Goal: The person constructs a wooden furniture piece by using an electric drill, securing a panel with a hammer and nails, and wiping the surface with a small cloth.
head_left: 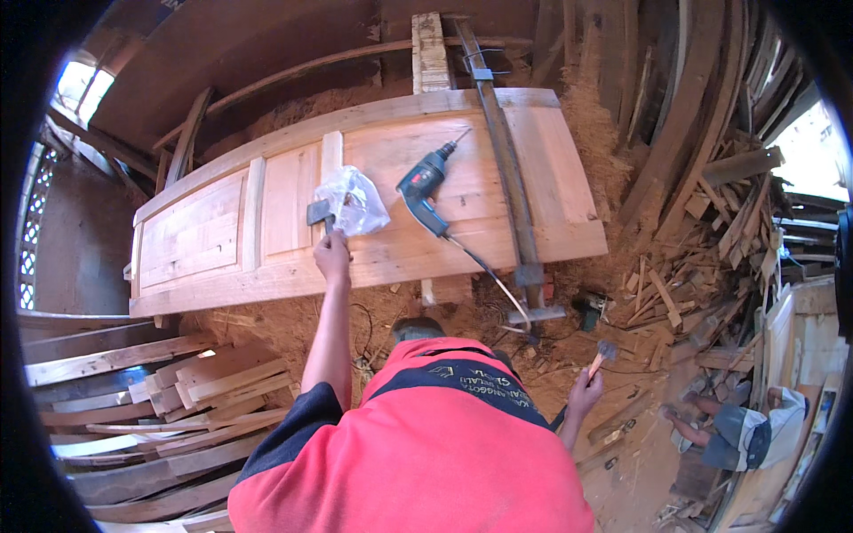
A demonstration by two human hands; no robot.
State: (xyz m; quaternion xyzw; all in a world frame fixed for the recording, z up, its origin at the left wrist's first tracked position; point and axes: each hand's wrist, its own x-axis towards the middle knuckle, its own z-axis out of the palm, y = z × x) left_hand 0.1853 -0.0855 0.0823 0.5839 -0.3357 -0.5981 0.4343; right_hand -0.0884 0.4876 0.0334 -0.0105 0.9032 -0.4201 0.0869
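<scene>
Over the panelled wooden door (426, 233), my left hand (333, 258) is closed round the handle of a tool with a dark, flat, squarish head (320, 211). A crumpled clear plastic bag (360, 202) is right beside that tool; whether my fingers grip it too, I cannot tell. To the right of the bag, a blue-green power drill (425, 185) lies on the door, its bit pointing to the far right. Low on the right, away from the door, my right hand (584, 393) grips a wooden-handled tool with a grey head (606, 349), which looks like a hammer.
A long bar clamp (506, 169) crosses the door's right part. The drill's cord (484, 266) runs off the near edge. Stacked boards (178, 417) fill the left, and scrap wood (662, 293) is heaped at right. Another person (746, 431) sits low at the right.
</scene>
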